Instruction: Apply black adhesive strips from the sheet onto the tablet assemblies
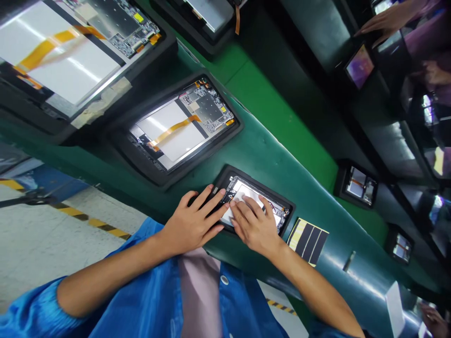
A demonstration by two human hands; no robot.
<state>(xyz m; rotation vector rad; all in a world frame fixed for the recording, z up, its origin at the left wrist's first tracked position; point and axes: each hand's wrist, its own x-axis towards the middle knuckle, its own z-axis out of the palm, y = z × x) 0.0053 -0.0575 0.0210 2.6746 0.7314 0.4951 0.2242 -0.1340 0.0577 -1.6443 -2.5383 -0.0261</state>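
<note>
An opened tablet [288, 205] lies in a black holder on the green workbench, its white battery and part of a circuit board showing. My left hand [195, 220] rests across the holder's left end, fingers spread and reaching onto the tablet's edge. Over the battery, my right hand [256, 224] lies with its fingers apart and slightly bent, the tips touching the inside of the tablet. What lies under those fingertips is hidden. Just right of the holder is a sheet of black adhesive strips [308, 241] on yellowish backing.
Another opened tablet [172, 136] with an orange ribbon cable sits up-left in its holder. A larger-looking one [63, 56] fills the upper left corner. Beyond the bench edge runs a green conveyor belt [271, 108] with more holders. Across it, a co-worker's hand [391, 21] shows at upper right.
</note>
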